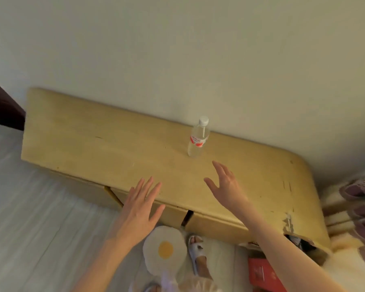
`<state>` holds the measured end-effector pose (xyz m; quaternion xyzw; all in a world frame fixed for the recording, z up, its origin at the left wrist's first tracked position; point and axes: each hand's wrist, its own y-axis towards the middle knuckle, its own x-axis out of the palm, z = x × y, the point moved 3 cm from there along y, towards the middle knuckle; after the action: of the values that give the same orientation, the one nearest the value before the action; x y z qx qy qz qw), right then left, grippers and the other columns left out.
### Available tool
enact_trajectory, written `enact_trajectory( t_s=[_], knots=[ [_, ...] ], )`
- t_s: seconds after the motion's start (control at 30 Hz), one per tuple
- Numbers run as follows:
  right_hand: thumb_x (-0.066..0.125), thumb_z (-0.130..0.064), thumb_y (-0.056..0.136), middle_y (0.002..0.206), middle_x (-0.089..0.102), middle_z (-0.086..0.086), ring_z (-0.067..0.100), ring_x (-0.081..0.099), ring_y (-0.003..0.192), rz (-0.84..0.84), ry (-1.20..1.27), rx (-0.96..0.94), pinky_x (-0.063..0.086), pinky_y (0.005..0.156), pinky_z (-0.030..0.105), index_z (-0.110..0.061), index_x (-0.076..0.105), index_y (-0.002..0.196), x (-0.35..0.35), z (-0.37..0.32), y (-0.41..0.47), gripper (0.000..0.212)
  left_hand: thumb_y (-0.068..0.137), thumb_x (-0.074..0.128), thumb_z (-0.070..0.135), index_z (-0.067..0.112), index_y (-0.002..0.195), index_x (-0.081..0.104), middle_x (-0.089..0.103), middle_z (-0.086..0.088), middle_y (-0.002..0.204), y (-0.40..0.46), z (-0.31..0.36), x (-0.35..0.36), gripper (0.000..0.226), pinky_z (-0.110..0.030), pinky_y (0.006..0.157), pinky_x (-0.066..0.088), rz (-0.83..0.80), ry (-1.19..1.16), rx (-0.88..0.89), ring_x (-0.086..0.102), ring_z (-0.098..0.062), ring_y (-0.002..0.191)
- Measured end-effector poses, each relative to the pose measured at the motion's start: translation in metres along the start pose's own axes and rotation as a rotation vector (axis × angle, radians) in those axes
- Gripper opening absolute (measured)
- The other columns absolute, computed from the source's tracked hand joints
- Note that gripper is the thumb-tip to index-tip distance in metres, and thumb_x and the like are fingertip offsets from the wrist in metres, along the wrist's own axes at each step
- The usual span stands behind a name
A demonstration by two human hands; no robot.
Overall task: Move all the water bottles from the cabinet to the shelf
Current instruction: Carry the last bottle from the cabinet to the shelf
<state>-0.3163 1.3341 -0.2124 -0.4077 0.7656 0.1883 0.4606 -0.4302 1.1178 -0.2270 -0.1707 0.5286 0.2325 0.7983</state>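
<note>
A clear water bottle with a white cap and a red-and-white label stands upright on the pale wooden cabinet, close to the wall. My right hand hovers just in front of the bottle, fingers spread, palm turned left, not touching it. My left hand is held flat with straight fingers over the cabinet's front edge, holding nothing.
The cabinet runs along a plain wall, with drawer fronts below its top. On the floor by my feet lie a fried-egg shaped cushion, a slipper and a red box. Purple fabric sits at the right.
</note>
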Motion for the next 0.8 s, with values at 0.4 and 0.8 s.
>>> enact_trajectory(
  t_s=[0.4, 0.8],
  knots=[
    [0.059, -0.031, 0.086, 0.112, 0.058, 0.015, 0.031, 0.052, 0.104, -0.003, 0.262, -0.082, 0.035, 0.079, 0.028, -0.007, 0.051, 0.117, -0.016, 0.015, 0.200, 0.040, 0.080, 0.006, 0.068, 0.028, 0.141, 0.018, 0.007, 0.015, 0.146, 0.058, 0.036, 0.019, 0.074, -0.026, 0.109, 0.008, 0.159, -0.189, -0.440, -0.005, -0.005, 0.136],
    [0.062, -0.024, 0.084, 0.108, 0.061, 0.013, 0.030, 0.055, 0.098, -0.250, 0.166, -0.653, 0.038, 0.080, 0.030, -0.004, 0.055, 0.109, 0.009, -0.048, 0.126, 0.033, 0.072, 0.001, 0.075, 0.027, 0.141, 0.019, 0.011, 0.003, 0.153, -0.031, 0.054, 0.022, 0.086, -0.025, 0.109, 0.004, 0.273, -0.239, -0.722, -0.004, -0.006, 0.137]
  ],
)
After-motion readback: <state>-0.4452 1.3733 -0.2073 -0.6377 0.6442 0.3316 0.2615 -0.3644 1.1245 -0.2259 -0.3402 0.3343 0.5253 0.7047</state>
